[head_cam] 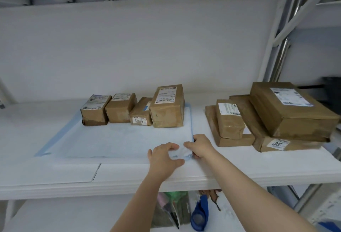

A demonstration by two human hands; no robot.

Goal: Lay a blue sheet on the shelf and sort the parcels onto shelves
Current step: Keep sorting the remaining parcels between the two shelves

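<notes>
A pale blue sheet (114,139) lies flat on the white shelf (230,169). Several brown parcels (167,107) stand in a row along its back edge. The sheet's near right corner (181,153) is bunched up between my hands. My left hand (164,160) has its fingers and thumb curled around that corner. From the right side, my right hand (200,146) pinches the same corner. A second group of brown parcels (287,113) is stacked on the bare shelf to the right of the sheet.
A lower shelf (73,217) shows below, holding a blue tape dispenser (200,213) and bagged items (171,207). A white wall closes the back. Metal shelf uprights (282,51) rise at the right. A seam (96,172) splits the shelf board near the front.
</notes>
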